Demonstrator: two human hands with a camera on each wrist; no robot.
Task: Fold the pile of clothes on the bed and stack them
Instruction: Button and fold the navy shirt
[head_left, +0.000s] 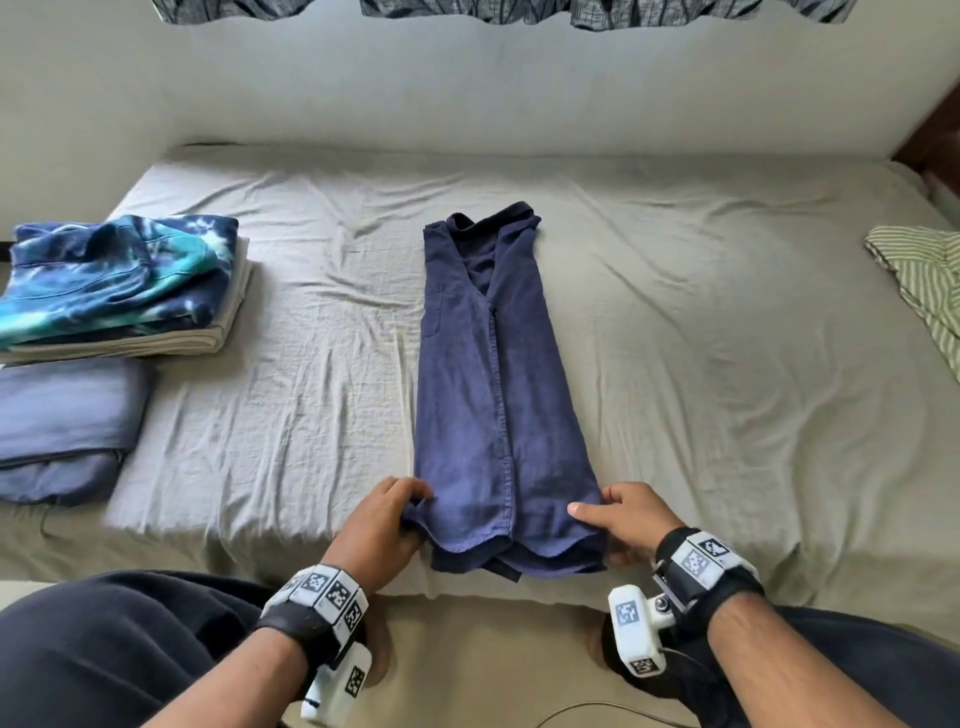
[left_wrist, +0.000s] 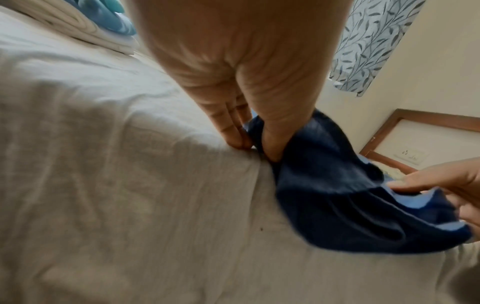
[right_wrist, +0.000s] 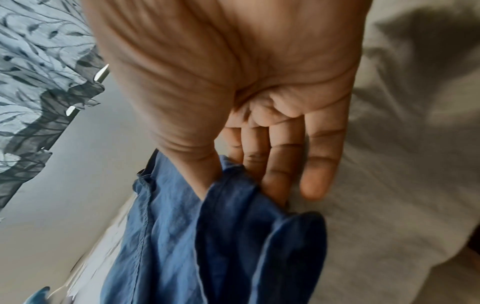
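Note:
A navy button shirt (head_left: 493, 384) lies lengthwise on the grey bed sheet (head_left: 701, 338), its sides folded in to a narrow strip, collar at the far end. My left hand (head_left: 387, 519) pinches the near left corner of its hem (left_wrist: 298, 164). My right hand (head_left: 618, 514) holds the near right corner, thumb on top and fingers underneath (right_wrist: 275, 176). Both corners are slightly raised off the sheet near the bed's front edge. At the far left stands a stack of folded clothes (head_left: 119, 291), a blue tie-dye piece on top of cream ones.
A folded blue-grey garment (head_left: 67, 426) lies in front of the stack at the left edge. A green-striped cloth (head_left: 919, 280) lies unfolded at the right edge. My knees are against the bed's front edge. A wall runs along the far side.

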